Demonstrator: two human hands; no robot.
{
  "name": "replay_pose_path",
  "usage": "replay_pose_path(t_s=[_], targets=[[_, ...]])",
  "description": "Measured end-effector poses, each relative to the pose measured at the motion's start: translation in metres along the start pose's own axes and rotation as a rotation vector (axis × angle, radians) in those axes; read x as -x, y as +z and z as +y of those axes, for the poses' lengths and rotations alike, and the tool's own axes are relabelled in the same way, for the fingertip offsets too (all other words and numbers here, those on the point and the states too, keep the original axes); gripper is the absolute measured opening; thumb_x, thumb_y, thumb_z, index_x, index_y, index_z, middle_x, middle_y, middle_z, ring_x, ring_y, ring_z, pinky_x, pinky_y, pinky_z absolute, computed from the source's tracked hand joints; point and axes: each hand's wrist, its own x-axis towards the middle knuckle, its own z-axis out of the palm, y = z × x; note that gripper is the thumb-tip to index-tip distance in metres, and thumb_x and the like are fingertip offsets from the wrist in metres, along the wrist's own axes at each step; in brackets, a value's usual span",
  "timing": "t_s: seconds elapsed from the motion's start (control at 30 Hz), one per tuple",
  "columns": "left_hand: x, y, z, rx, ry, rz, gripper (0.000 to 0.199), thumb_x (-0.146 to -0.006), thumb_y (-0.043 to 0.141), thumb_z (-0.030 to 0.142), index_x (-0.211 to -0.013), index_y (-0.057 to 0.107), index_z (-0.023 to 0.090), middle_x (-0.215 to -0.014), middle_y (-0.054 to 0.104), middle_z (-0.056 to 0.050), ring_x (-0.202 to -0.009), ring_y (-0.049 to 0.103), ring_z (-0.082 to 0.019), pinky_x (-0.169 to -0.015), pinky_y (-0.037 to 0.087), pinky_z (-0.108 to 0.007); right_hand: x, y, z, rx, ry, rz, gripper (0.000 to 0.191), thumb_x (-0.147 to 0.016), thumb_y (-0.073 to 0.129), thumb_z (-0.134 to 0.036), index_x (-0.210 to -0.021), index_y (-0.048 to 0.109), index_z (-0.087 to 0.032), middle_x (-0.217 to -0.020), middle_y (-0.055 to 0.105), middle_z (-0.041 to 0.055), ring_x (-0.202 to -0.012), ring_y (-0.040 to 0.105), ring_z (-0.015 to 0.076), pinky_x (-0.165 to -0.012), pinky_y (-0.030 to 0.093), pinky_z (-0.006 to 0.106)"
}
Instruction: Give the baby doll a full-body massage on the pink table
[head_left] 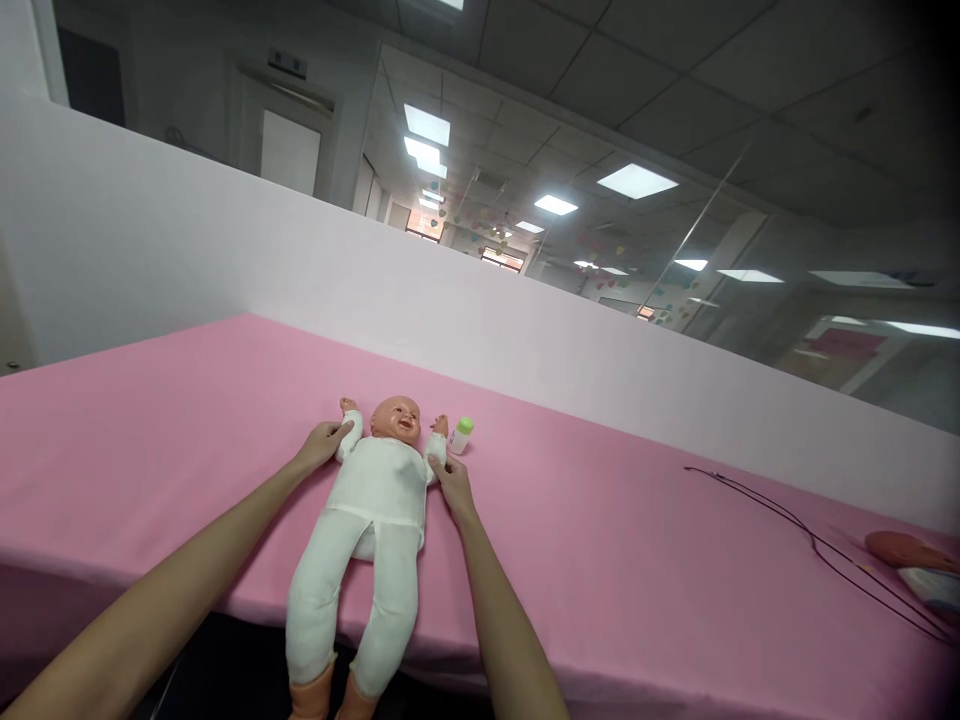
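Note:
A baby doll [379, 485] in a white top and white trousers lies face up on the pink-covered table [600, 560]. Its head points away from me, and its lower legs hang over the near edge. My left hand [324, 444] grips the doll's sleeved arm on the left side of the picture. On the other side my right hand [454, 483] has its fingers closed on the doll's other sleeve. Both doll arms are raised beside its head. A small white bottle with a green cap [462, 435] stands by the doll's hand, just beyond my right hand.
A thin black cable [795, 520] runs over the right part of the table. At the far right edge lies another doll-like object [911, 560], partly cut off. A low white wall [480, 310] borders the table's far side, with glass above it.

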Motion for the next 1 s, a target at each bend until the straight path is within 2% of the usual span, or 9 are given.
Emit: replay_pose_path(t_s=[0.1, 0.2, 0.33, 0.43, 0.53, 0.6, 0.7, 0.87, 1.0], targets=[[0.0, 0.001, 0.002, 0.016, -0.008, 0.002, 0.057, -0.074, 0.072, 0.071, -0.062, 0.06, 0.017, -0.056, 0.051, 0.002, -0.051, 0.041, -0.012, -0.051, 0.027, -0.025, -0.001, -0.003, 0.002, -0.01, 0.023, -0.003, 0.036, -0.071, 0.084, -0.049, -0.072, 0.074, -0.014, -0.066, 0.065, 0.0009, -0.065, 0.051, 0.0155, -0.063, 0.039, 0.028], [0.004, 0.0, 0.01, 0.071, -0.003, -0.029, 0.051, -0.073, 0.075, 0.065, -0.074, 0.067, 0.014, -0.064, 0.059, -0.001, -0.055, 0.048, -0.013, -0.053, 0.034, -0.026, -0.001, -0.006, 0.0, -0.077, 0.053, -0.045, 0.034, -0.068, 0.086, -0.044, -0.082, 0.077, -0.014, -0.075, 0.07, 0.0031, -0.07, 0.057, 0.0171, -0.068, 0.045, 0.03], [0.011, -0.006, 0.022, 0.269, 0.016, -0.13, 0.036, -0.065, 0.085, 0.036, -0.093, 0.076, 0.015, -0.089, 0.073, -0.008, -0.073, 0.063, -0.019, -0.063, 0.046, -0.029, -0.001, -0.008, -0.006, -0.186, 0.086, -0.074, 0.03, -0.061, 0.085, -0.033, -0.086, 0.078, -0.019, -0.092, 0.074, 0.0053, -0.083, 0.065, 0.021, -0.079, 0.052, 0.034], [0.014, -0.012, 0.028, 0.34, -0.002, -0.208, 0.02, -0.057, 0.083, 0.021, -0.075, 0.078, 0.016, -0.104, 0.074, -0.013, -0.093, 0.068, -0.028, -0.076, 0.053, -0.035, 0.002, -0.008, -0.008, -0.234, 0.104, -0.085, 0.015, -0.06, 0.08, -0.029, -0.07, 0.074, -0.019, -0.105, 0.074, 0.0078, -0.092, 0.068, 0.024, -0.085, 0.054, 0.037], [0.015, -0.014, 0.028, 0.314, -0.054, -0.291, 0.013, -0.052, 0.082, 0.017, -0.062, 0.074, 0.016, -0.109, 0.074, -0.014, -0.1, 0.068, -0.032, -0.079, 0.055, -0.037, 0.002, -0.006, -0.007, -0.25, 0.113, -0.083, 0.011, -0.057, 0.077, -0.025, -0.065, 0.073, -0.019, -0.111, 0.074, 0.0089, -0.094, 0.069, 0.0252, -0.087, 0.055, 0.04], [0.014, -0.013, 0.026, 0.287, -0.028, -0.269, 0.022, -0.053, 0.085, 0.019, -0.074, 0.078, 0.016, -0.105, 0.075, -0.012, -0.095, 0.068, -0.028, -0.077, 0.053, -0.034, 0.002, -0.005, -0.005, -0.243, 0.104, -0.05, 0.016, -0.057, 0.075, -0.026, -0.072, 0.076, -0.02, -0.108, 0.075, 0.0078, -0.092, 0.069, 0.0242, -0.086, 0.055, 0.04], [0.012, -0.007, 0.02, 0.231, 0.039, -0.189, 0.033, -0.065, 0.088, 0.036, -0.088, 0.077, 0.016, -0.082, 0.071, -0.006, -0.07, 0.061, -0.018, -0.063, 0.046, -0.028, 0.001, -0.003, -0.004, -0.202, 0.069, 0.005, 0.028, -0.057, 0.074, -0.025, -0.084, 0.079, -0.023, -0.095, 0.076, 0.0039, -0.086, 0.067, 0.022, -0.081, 0.053, 0.036], [0.007, 0.001, 0.011, 0.059, -0.003, -0.041, 0.052, -0.076, 0.074, 0.064, -0.06, 0.057, 0.018, -0.055, 0.048, 0.002, -0.05, 0.039, -0.011, -0.051, 0.028, -0.026, 0.003, 0.0, -0.004, -0.061, 0.028, 0.037, 0.01, -0.066, 0.077, -0.028, -0.068, 0.073, -0.02, -0.058, 0.06, -0.004, -0.057, 0.047, 0.0137, -0.057, 0.038, 0.027], [0.005, 0.004, 0.008, 0.044, -0.031, -0.004, 0.053, -0.075, 0.075, 0.062, -0.056, 0.052, 0.019, -0.052, 0.044, 0.003, -0.049, 0.035, -0.01, -0.05, 0.022, -0.026, 0.003, 0.0, -0.001, 0.019, 0.03, 0.051, 0.029, -0.071, 0.08, -0.04, -0.059, 0.065, -0.018, -0.051, 0.049, -0.0056, -0.052, 0.036, 0.0112, -0.052, 0.027, 0.027]])
